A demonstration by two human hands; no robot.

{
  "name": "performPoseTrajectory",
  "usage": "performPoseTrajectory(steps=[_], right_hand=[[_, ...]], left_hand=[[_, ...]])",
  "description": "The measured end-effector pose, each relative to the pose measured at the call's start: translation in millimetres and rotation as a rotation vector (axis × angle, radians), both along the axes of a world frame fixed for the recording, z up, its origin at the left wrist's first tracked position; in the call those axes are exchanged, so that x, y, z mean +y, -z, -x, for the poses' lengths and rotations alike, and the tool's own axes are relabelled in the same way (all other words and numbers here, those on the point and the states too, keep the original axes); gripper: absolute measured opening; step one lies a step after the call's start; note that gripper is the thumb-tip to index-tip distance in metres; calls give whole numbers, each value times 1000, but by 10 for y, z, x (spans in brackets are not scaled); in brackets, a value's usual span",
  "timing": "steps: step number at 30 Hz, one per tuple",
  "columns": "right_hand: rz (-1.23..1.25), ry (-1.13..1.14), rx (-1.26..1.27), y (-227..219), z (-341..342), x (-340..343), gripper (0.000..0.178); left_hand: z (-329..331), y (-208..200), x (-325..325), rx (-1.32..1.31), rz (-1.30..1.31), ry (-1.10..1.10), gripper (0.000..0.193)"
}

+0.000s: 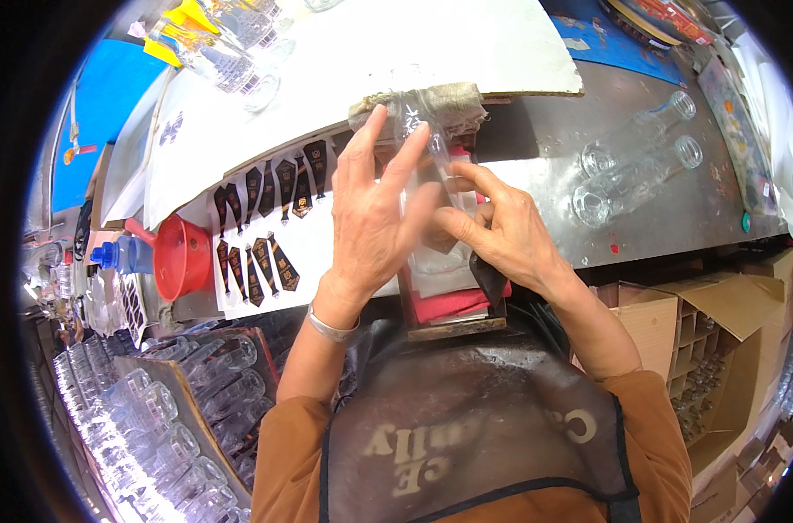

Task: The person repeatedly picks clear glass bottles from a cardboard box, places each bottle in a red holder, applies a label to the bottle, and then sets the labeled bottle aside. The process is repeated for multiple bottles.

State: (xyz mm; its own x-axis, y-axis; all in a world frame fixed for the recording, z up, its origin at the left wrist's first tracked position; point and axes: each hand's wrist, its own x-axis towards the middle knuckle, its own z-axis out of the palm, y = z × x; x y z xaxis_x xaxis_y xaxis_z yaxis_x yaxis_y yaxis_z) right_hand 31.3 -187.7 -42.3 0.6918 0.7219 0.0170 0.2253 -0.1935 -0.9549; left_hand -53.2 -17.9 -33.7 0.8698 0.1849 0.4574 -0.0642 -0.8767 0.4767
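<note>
A clear glass bottle [442, 261] lies on the narrow stand in front of me, its neck pointing away over a cloth-wrapped rest [462, 105]. Above its left side is my left hand [366, 213], open with the fingers stretched out; the thumb side is smeared by motion. My right hand [511, 228] is curled at the bottle's right side, thumb and forefinger close to the glass. From under that hand hangs a dark, angular label [487, 281]; the fingers gripping it are partly hidden. Red cloth [449, 305] shows under the bottle.
Black tie-shaped labels [285, 187] lie in rows on a white sheet at left, beside a red plastic funnel-like vessel [183, 257]. Two clear bottles [632, 187] lie on the metal table at right. Crated bottles [231, 383] stand lower left; a divided cardboard box [719, 349] lower right.
</note>
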Motion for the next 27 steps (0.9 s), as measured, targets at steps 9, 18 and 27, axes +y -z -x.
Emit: performPoseTrajectory(steps=[9, 18, 27], right_hand=[[-26, 17, -27, 19, -23, -24, 47], [137, -4, 7, -221, -502, 334, 56], [69, 61, -21, -91, -448, 422, 52]], left_hand=[[198, 217, -188, 83, 1154, 62, 60], [117, 181, -67, -21, 433, 38, 56], [97, 126, -48, 29, 400, 72, 57]])
